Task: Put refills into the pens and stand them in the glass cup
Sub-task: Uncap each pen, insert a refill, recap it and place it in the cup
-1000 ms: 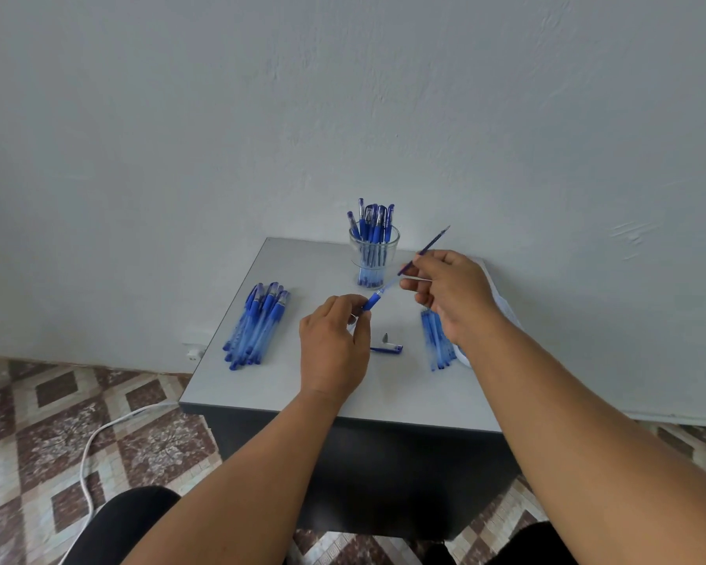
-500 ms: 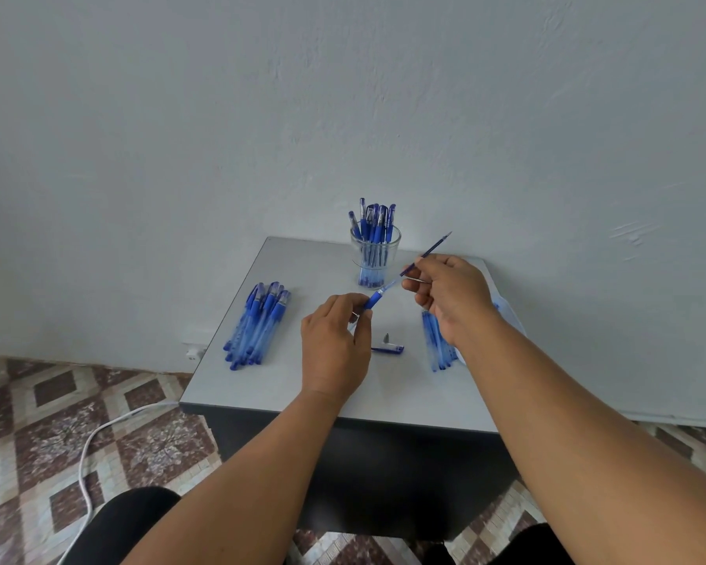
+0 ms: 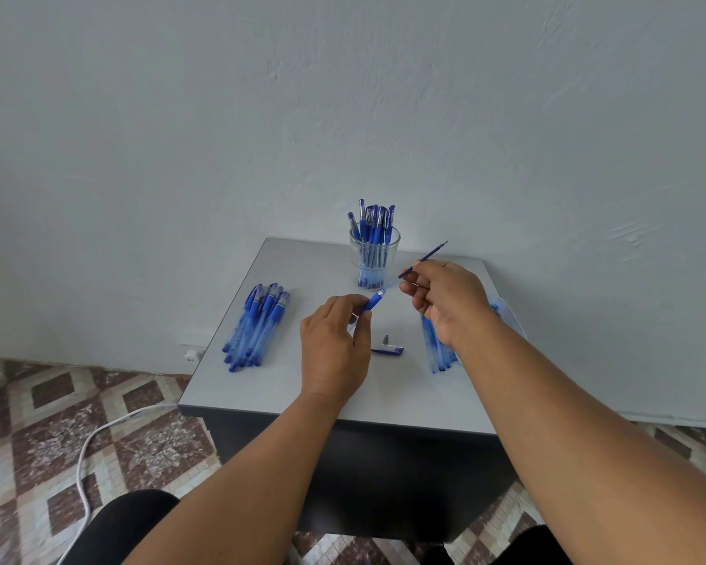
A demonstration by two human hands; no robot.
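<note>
a pale plaster wall [image 3: 343,95] fills the upper view, above a patterned tile floor [image 3: 37,422] crossed by a white cable [image 3: 83,454]. against the wall stands a grey tabletop [image 3: 302,393]. the right hand [image 3: 445,299] is raised over it, fingers curled and pinching a thin blue refill [image 3: 426,256] that slants up toward the wall. the left hand [image 3: 335,348] grips a pen barrel [image 3: 373,301] by its blue grip, the clear end angled toward the refill. a pile of blue pens [image 3: 257,324] lies at the left of the tabletop, and a sheaf of loose refills [image 3: 437,352] lies at the right, partly under the right forearm. the glass cup [image 3: 374,256] stands at the back, upright, holding several capped pens. a pen cap [image 3: 388,350] and a small tip piece [image 3: 386,339] lie between the hands' wrists.
</note>
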